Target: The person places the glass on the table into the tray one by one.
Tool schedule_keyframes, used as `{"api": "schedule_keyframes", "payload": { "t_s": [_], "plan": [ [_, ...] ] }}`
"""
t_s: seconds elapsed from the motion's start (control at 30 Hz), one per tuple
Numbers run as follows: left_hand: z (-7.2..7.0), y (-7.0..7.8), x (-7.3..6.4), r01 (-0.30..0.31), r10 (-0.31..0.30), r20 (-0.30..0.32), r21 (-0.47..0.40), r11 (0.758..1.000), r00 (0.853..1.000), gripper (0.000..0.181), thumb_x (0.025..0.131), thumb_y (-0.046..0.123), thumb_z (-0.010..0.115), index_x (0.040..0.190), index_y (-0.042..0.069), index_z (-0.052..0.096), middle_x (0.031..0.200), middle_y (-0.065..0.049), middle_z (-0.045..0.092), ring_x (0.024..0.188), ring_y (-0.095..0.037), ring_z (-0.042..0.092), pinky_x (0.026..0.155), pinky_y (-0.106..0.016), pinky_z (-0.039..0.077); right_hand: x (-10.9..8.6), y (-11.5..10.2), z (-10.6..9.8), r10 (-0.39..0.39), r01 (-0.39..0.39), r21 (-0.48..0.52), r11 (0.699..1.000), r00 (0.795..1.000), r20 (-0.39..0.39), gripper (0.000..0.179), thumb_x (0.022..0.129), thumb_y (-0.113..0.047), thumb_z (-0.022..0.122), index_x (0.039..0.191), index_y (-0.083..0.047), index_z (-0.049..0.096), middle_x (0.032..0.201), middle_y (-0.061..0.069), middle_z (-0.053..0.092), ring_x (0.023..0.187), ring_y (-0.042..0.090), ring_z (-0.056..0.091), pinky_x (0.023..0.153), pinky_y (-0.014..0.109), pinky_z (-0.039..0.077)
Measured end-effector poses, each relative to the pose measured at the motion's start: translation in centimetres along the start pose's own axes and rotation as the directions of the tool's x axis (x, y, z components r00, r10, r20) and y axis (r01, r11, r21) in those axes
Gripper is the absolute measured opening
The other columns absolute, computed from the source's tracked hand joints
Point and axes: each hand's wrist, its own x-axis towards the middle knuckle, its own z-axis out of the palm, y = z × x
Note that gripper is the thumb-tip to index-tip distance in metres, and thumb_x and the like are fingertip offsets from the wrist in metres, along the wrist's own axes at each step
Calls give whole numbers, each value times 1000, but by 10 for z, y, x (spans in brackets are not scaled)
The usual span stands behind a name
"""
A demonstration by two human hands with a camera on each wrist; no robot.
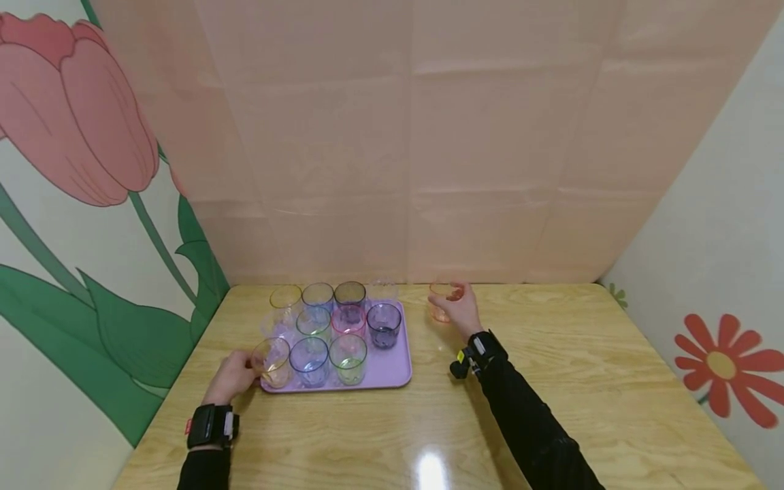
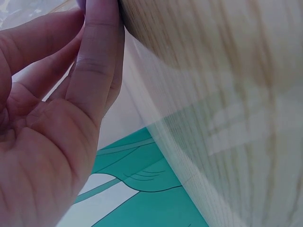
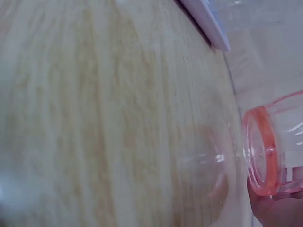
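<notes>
A lilac tray (image 1: 398,373) carries several clear glasses with tinted rims, standing in rows. My left hand (image 1: 234,376) is at the tray's near left corner, beside a yellow-rimmed glass (image 1: 271,363). In the left wrist view that hand (image 2: 61,94) pinches the tray's edge, of which only a purple sliver shows at the top. To the right of the tray, my right hand (image 1: 459,309) grips an orange-tinted glass (image 1: 438,314) by its side. The right wrist view shows the orange base of this glass (image 3: 263,151) slightly above the table, over its reflection.
The wooden table (image 1: 551,381) ends at a pinkish covered wall (image 1: 416,156) behind the glasses. Painted walls stand on both sides. A dark purple glass (image 1: 384,327) is the rightmost of the tray's middle row, with bare tray in front of it.
</notes>
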Motion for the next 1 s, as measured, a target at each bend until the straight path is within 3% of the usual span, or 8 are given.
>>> {"api": "schedule_keyframes", "payload": {
  "t_s": [0.23,0.37,0.8,0.9,1.0],
  "plan": [
    [0,0,1,10,-10,2,-1,1000,1000,11,84,-6,59,81,0,67,83,-8,63,77,-22,58,68,-31,48,-10,-7,6,-47,44,139,989,999,18,82,84,-19,83,143,2,30,138,25,44,122,37,51,95,37,45],
    [0,1,0,9,-9,1,7,1000,1000,11,85,-7,59,80,0,67,83,-8,63,78,-23,58,68,-32,48,-16,-10,9,-76,70,201,977,997,23,81,84,-13,82,143,2,29,136,24,51,126,41,50,100,38,43],
    [1,0,-2,-39,39,-20,9,999,999,14,83,-5,60,73,3,62,77,-7,61,71,-19,53,65,-31,45,-44,-17,19,-131,113,217,970,989,70,77,81,-6,83,142,5,36,136,27,52,126,41,52,93,23,48],
    [0,1,-3,-35,35,-15,7,999,999,15,85,-5,59,73,3,62,77,-6,61,71,-19,54,66,-31,45,-53,-18,21,-133,111,236,965,988,81,78,81,-6,83,143,4,37,137,28,52,128,43,50,95,25,49],
    [0,2,-3,-29,29,-10,9,1000,1000,16,86,-4,59,72,3,61,76,-6,60,71,-19,53,66,-31,45,-62,-18,24,-139,112,272,956,987,81,77,81,-4,82,143,2,37,137,27,52,128,44,50,102,35,49]
  ]
}}
